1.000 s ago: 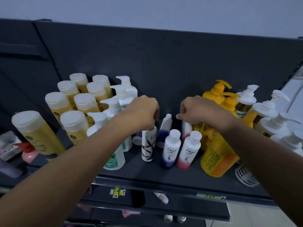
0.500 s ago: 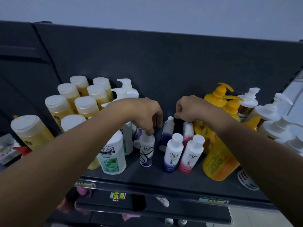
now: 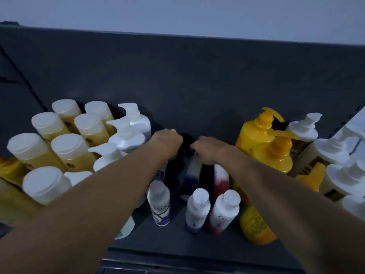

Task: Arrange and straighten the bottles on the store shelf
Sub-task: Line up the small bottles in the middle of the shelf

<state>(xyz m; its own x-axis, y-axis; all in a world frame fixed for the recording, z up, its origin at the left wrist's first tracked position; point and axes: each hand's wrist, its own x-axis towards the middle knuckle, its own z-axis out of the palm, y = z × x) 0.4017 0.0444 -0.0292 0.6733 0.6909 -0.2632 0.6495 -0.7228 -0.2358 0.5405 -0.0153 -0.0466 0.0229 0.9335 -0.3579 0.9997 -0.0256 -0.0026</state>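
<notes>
Deep at the back of the shelf (image 3: 177, 240), the left hand (image 3: 167, 144) was curled with its fingers turned down and away, over the top of a white bottle with a purple base (image 3: 161, 172); whether it actually gripped that bottle could not be told, since the wrist hid the contact; the right hand (image 3: 207, 150) sat just beside it, knuckles bent, seemingly closed round the neck of a blue-based bottle (image 3: 192, 173) that stood directly beneath it, though blur left the grip uncertain; a red-based bottle (image 3: 221, 178) stood just to the right of that one, under the right wrist and apparently untouched; each rear bottle therefore lay straight below its own hand, long axis roughly upright and leaning a little toward the camera, so the coming move looked likely to be a small pull or twist rather than a reach; nearer the shelf edge stood a front row of three small white-capped bottles: a swirl-patterned bottle (image 3: 159, 204), a blue-labelled bottle (image 3: 197, 210) and a pink-labelled bottle (image 3: 224, 211); further out, pale yellow white-capped bottles (image 3: 61, 153) and white pump bottles (image 3: 126, 133) crowded the left, yellow pump bottles (image 3: 262, 133) and more white dispensers (image 3: 335, 175) filled the right
</notes>
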